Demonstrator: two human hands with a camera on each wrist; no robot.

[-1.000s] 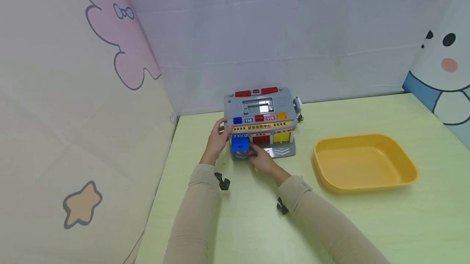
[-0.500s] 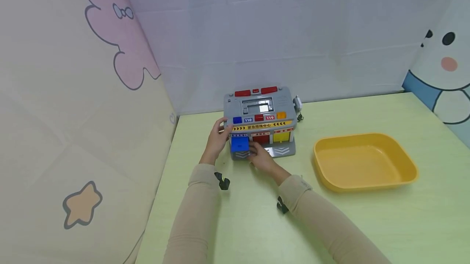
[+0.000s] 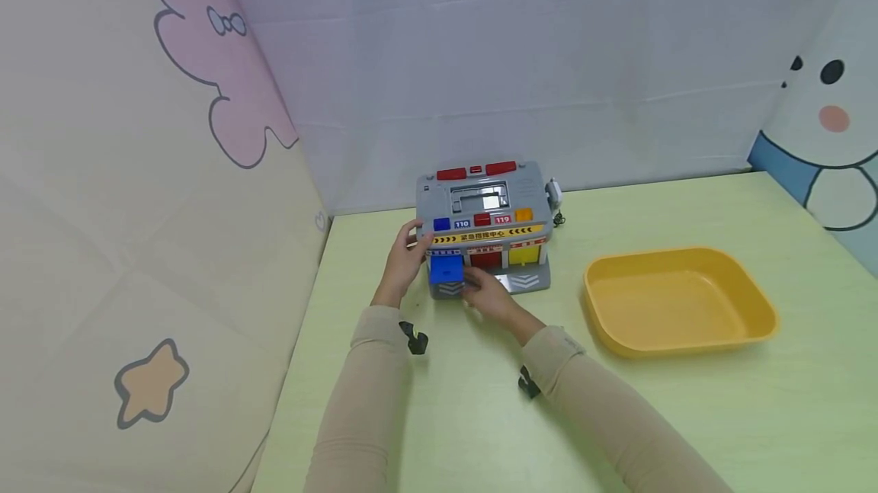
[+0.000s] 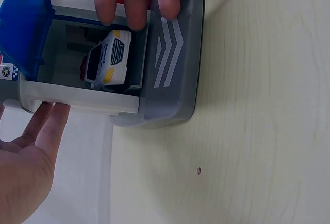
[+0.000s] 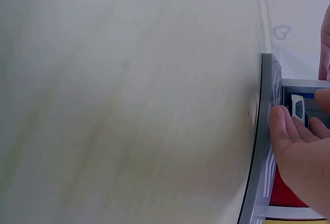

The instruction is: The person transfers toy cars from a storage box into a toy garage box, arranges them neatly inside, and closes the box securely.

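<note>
Head view: toy station (image 3: 483, 225) is seen at the far left of the counter (image 3: 480, 401), at 12 o'clock from both arms; its blue door (image 3: 447, 268) is raised over the leftmost bay.
Head view, hands: left hand (image 3: 403, 263) is laid against the station's left side, fingers nearly straight; right hand (image 3: 485, 296) is set at the bay mouth, nearer the opening.
Head view, aside: yellow tray (image 3: 679, 302) is placed at 3 o'clock, well apart.
Left wrist view: toy car (image 4: 107, 59) is parked inside the open bay, long axis running in and out; extended right fingers (image 4: 135, 0) are touching its front.
Right wrist view: loosely extended fingers are seen at the car (image 5: 297, 105); no closed grasp is shown.
</note>
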